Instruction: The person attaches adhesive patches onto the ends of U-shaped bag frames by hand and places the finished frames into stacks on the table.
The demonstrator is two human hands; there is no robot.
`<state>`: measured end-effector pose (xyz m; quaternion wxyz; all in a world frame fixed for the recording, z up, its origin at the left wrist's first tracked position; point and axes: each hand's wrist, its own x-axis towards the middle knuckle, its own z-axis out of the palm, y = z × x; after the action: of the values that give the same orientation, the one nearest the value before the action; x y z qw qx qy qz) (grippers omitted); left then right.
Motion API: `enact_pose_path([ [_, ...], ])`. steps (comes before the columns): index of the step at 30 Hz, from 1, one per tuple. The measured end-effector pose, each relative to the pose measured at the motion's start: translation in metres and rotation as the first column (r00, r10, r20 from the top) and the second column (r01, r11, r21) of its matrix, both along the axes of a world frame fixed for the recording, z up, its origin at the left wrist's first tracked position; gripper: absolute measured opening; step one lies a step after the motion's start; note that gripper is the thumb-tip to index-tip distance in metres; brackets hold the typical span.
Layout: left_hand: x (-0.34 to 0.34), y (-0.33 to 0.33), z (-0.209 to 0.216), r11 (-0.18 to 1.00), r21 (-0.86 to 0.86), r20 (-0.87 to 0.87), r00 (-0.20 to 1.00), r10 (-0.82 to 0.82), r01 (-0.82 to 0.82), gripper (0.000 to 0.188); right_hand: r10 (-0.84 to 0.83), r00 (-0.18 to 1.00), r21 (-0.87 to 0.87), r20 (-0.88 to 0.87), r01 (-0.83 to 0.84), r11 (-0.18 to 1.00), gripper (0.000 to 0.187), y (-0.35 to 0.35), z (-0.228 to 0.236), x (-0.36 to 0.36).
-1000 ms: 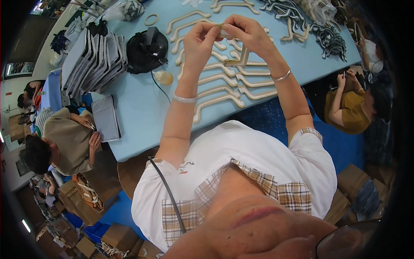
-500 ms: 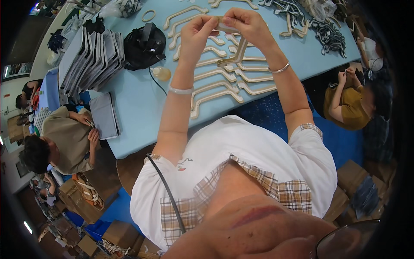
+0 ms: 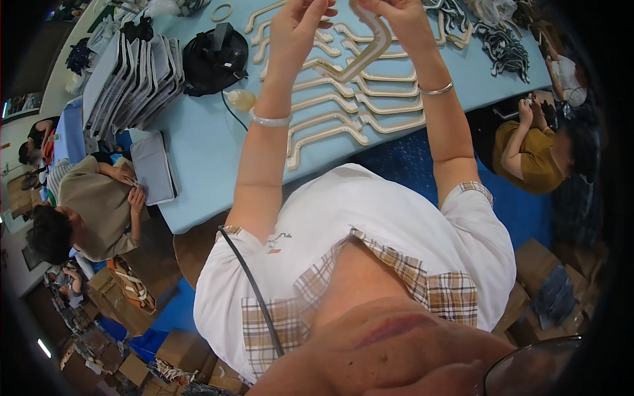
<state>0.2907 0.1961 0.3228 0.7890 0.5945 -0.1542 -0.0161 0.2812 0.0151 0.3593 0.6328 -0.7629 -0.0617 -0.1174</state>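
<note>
My right hand (image 3: 401, 20) grips a cream bent strip (image 3: 371, 56) with tan edges near its upper end, at the top edge of the picture. The strip hangs down at a slant from the fingers, over the table. Left of it, and apart from it, is my left hand (image 3: 298, 26) with fingers curled; the thumb tip runs to the picture's upper edge, and what it pinches, if anything, is hidden. Below both hands, similar cream bent strips (image 3: 323, 125) lie in two columns on the light blue table (image 3: 198, 171).
A black round bag-like item (image 3: 214, 63) and a small bottle of yellowish liquid (image 3: 241, 100) stand left of my left arm. Farther left is a stack of grey panels (image 3: 135, 86). Dark bent pieces (image 3: 500, 53) are heaped at right. Co-workers sit at both sides.
Both hands have moved up toward the picture's top edge and farther apart. The left hand has come off the strip, which stays in the right hand. The whole view has shifted slightly.
</note>
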Motion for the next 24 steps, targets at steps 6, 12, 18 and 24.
enact_pose_path([
  [6, -0.029, 0.032, -0.05, 0.877, 0.089, -0.132, 0.879, -0.459, 0.472, 0.034, -0.106, 0.987, 0.343, 0.124, 0.058, 0.938, 0.013, -0.013, 0.014, -0.004],
  [12, -0.049, 0.003, -0.099, 0.791, -0.238, -0.419, 0.676, -0.607, 0.563, 0.057, -0.048, 0.959, 0.523, 0.28, -0.111, 0.845, 0.013, -0.022, 0.017, -0.005],
  [18, -0.019, -0.018, -0.105, 0.796, -0.605, -0.436, 0.828, -0.351, 0.019, 0.034, -0.094, 0.954, 0.593, 0.286, -0.099, 0.799, 0.013, -0.034, -0.011, -0.004],
  [24, -0.008, 0.007, -0.074, 0.863, -0.497, -0.329, 0.94, -0.088, -0.093, 0.02, -0.089, 0.994, 0.583, 0.059, 0.038, 0.811, 0.015, -0.081, -0.064, -0.022],
])
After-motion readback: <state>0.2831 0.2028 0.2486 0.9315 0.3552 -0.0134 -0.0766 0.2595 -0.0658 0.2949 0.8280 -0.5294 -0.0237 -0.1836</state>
